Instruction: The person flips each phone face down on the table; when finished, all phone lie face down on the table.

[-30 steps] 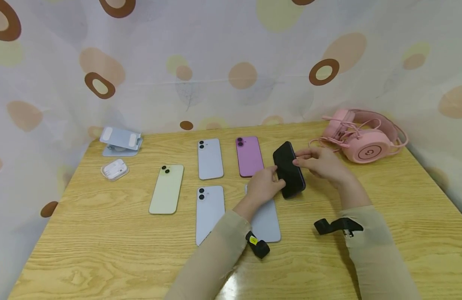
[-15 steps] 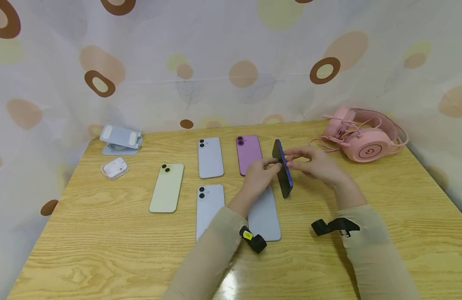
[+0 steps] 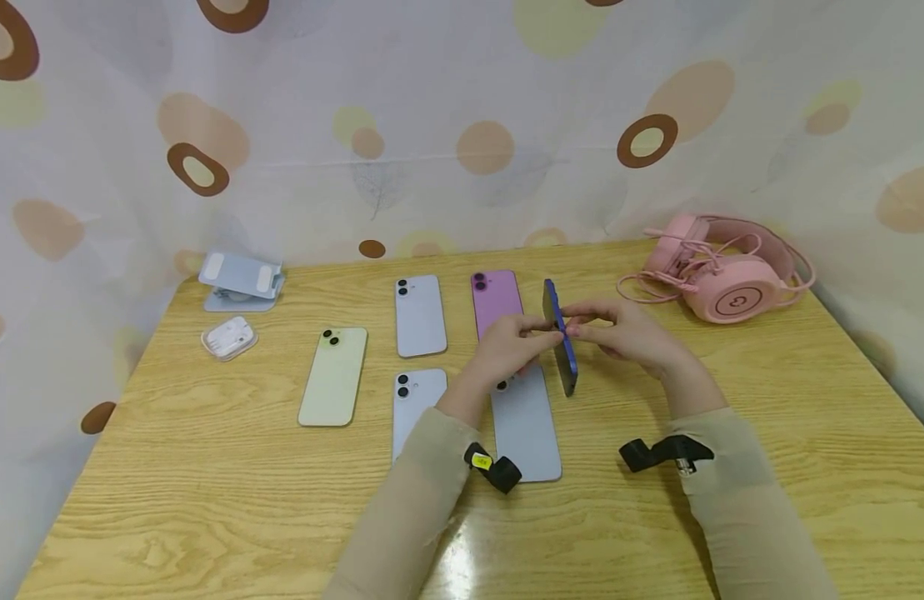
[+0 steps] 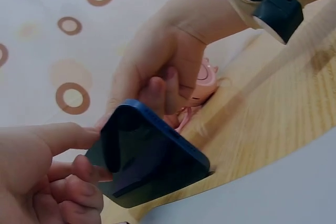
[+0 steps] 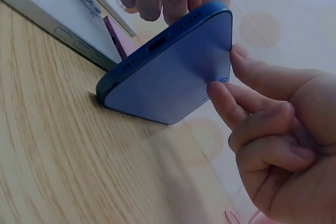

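Note:
A blue smartphone (image 3: 568,367) stands tilted on its long edge, its dark screen (image 4: 152,156) facing left and its blue back (image 5: 168,77) facing right. My left hand (image 3: 506,346) holds it by the upper edge, with a fingertip on the screen side and the other fingers curled in. From the other side my right hand (image 3: 626,333) grips the same edge, thumb at the rim and a finger against the back. Under my left wrist lies a large pale-blue phone (image 3: 529,437), partly covered. A purple phone (image 3: 495,300) lies just behind that hand.
Two more pale-blue phones, one farther back (image 3: 421,321) and one nearer (image 3: 417,408), lie left of my hands. Beyond them are a pale-yellow phone (image 3: 332,379), boxed earphones (image 3: 230,337) and a folding stand (image 3: 240,279). Pink headphones (image 3: 735,287) sit back right, before a patterned curtain.
The blue phone has turned from screen-up tilt to nearly on edge and shifted slightly left. My left hand has moved left and up along it; my right hand has followed.

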A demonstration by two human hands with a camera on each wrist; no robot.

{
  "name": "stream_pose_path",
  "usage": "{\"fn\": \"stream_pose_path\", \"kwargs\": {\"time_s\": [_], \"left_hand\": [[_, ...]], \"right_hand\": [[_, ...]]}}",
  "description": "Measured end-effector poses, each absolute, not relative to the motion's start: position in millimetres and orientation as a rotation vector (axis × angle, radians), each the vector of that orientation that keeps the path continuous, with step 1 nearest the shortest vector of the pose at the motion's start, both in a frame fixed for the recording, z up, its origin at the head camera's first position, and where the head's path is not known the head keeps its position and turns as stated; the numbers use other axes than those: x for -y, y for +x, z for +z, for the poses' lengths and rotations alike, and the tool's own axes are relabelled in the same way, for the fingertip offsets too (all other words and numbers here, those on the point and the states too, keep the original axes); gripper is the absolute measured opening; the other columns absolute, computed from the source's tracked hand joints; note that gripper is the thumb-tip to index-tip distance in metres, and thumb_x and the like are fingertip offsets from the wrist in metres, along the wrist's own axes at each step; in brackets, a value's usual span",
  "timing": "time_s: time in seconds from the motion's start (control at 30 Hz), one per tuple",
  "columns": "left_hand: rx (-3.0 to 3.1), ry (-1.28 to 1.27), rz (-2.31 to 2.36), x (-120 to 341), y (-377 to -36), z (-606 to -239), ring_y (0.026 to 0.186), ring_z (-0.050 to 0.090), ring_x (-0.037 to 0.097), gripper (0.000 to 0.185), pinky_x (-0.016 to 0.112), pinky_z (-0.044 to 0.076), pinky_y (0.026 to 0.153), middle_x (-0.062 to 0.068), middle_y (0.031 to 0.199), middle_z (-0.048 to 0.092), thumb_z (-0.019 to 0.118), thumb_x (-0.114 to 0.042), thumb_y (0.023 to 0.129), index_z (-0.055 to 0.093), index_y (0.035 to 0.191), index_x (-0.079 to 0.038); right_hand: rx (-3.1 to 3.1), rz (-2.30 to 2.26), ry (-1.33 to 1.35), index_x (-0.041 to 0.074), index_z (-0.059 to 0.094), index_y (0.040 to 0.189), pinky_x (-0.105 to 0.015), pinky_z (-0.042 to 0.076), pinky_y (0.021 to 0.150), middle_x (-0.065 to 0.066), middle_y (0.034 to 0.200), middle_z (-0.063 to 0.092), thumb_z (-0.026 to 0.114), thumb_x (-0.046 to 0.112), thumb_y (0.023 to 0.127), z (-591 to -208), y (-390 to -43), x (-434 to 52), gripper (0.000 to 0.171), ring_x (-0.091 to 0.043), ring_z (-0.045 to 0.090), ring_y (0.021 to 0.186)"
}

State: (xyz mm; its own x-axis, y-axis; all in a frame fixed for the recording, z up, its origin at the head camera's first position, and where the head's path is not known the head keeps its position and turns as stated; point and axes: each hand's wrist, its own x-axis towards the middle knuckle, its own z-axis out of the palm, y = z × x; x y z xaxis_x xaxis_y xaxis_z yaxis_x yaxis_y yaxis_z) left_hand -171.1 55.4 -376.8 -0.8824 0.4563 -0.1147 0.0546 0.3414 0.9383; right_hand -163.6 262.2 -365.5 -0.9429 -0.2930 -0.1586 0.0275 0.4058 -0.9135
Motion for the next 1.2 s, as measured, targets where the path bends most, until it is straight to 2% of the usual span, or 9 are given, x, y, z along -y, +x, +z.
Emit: {"fn": "stream_pose_path", "kwargs": {"time_s": [0.13,0.27,0.37,0.43,0.7,0.87,1.2], "left_hand": [[-2.212,0.497,1.517,-50,-174,-376,0.041,0.039,0.013,0.042,0.024,0.033,0.044,0.001,0.050,0.046,0.066,-0.033,0.091,0.065,0.124,-0.008],[-2.177,0.484,1.508,-46,-176,-376,0.041,0.039,0.012,0.043,0.024,0.033,0.043,0.003,0.052,0.047,0.068,-0.031,0.090,0.063,0.126,-0.007],[-2.163,0.463,1.493,-41,-178,-375,0.041,0.039,0.013,0.047,0.025,0.033,0.043,0.005,0.054,0.049,0.068,-0.029,0.090,0.060,0.129,-0.005],[-2.165,0.467,1.471,-38,-179,-373,0.042,0.040,0.014,0.048,0.025,0.033,0.043,0.006,0.054,0.050,0.068,-0.028,0.090,0.059,0.130,-0.004],[-2.142,0.462,1.437,-27,-182,-369,0.047,0.042,0.014,0.048,0.027,0.035,0.048,0.009,0.061,0.053,0.067,-0.027,0.090,0.057,0.131,-0.003],[-2.151,0.441,1.433,-25,-185,-374,0.047,0.043,0.013,0.044,0.026,0.038,0.049,0.009,0.063,0.055,0.068,-0.023,0.090,0.060,0.128,-0.002],[-2.296,0.468,1.358,-44,-179,-389,0.043,0.042,0.012,0.040,0.022,0.034,0.044,0.002,0.058,0.053,0.068,-0.024,0.090,0.063,0.124,-0.003]], "right_hand": [[-2.405,-1.462,-0.239,0.004,0.058,0.128,-0.022,0.033,0.044,-0.014,0.110,0.058,0.065,0.026,0.092,-370,-165,-264,0.043,-0.006,0.032,0.046],[-2.492,-1.289,-0.228,0.003,0.060,0.126,-0.025,0.039,0.053,-0.013,0.107,0.060,0.068,0.027,0.090,-373,-165,-265,0.044,-0.011,0.044,0.061],[-2.524,-1.212,-0.223,0.000,0.061,0.123,-0.028,0.042,0.063,-0.012,0.105,0.062,0.069,0.026,0.089,-374,-164,-264,0.044,-0.017,0.048,0.076],[-2.528,-1.193,-0.224,-0.002,0.061,0.121,-0.029,0.043,0.066,-0.012,0.102,0.062,0.070,0.025,0.088,-374,-164,-264,0.043,-0.018,0.050,0.079],[-2.491,-1.171,-0.234,-0.005,0.061,0.119,-0.031,0.045,0.072,-0.012,0.102,0.063,0.069,0.023,0.089,-375,-164,-263,0.041,-0.020,0.052,0.085],[-2.477,-1.163,-0.232,-0.004,0.061,0.119,-0.030,0.044,0.068,-0.011,0.105,0.064,0.070,0.026,0.088,-374,-164,-262,0.044,-0.018,0.052,0.083],[-2.548,-1.106,-0.125,-0.007,0.060,0.117,-0.031,0.044,0.073,-0.013,0.101,0.063,0.074,0.027,0.085,-370,-162,-270,0.049,-0.022,0.055,0.089]]}}
